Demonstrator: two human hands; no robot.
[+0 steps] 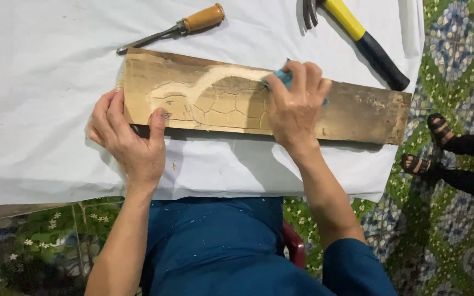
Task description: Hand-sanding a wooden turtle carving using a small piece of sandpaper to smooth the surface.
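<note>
Long, flat, pale-brown wooden plank (352, 112): lies on white-covered surface (39, 82), long axis left to right. Turtle relief outlined, shell cut, head pointing left; right half uncarved. Left hand (130, 137) grips plank's left end. Right hand (294, 104) presses small blue pad (282, 78) on shell.

A: Wearing what?
B: Wearing a deep blue garment (215, 241), plain cloth, no pattern. Carrying pale specks (193, 222) scattered over the front.
A: Sleeves?
B: Showing one blue sleeve (357, 268) on the right arm, loose, ending about the elbow. Leaving both forearms bare. Not seeing any sleeve on the left side.
A: Hands?
B: Showing left hand (130, 145) and right hand (294, 107) bare, ungloved, nails trimmed short.
</note>
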